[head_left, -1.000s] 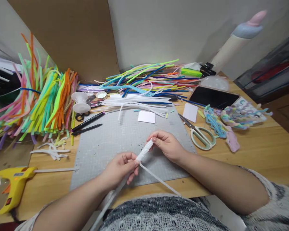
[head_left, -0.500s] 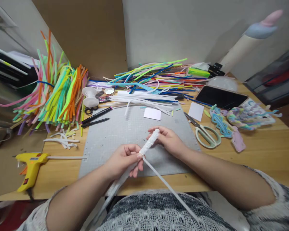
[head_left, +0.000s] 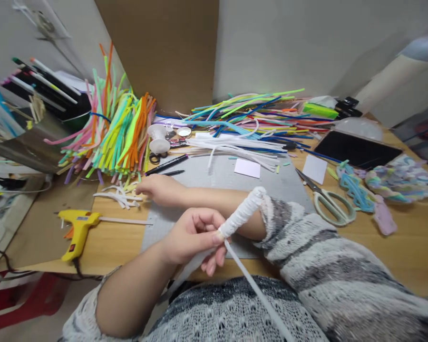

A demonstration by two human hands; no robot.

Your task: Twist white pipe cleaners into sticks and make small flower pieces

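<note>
Head view: left hand (head_left: 194,235) fingers pinch the lower end of the white cord-wrapped stick (head_left: 243,213), empty loose-fingered right hand (head_left: 160,189) sits just right of the white fuzzy scraps (head_left: 116,197)

Your left hand (head_left: 194,235) pinches the lower end of a white wrapped stick (head_left: 242,213), tilted up to the right. A loose strand (head_left: 257,289) trails from it toward your lap. Your right hand (head_left: 159,187) reaches across the mat (head_left: 207,178) to the white scraps (head_left: 117,197) on the counter (head_left: 395,237), near the glue gun (head_left: 76,228); its grip is unclear.
</note>
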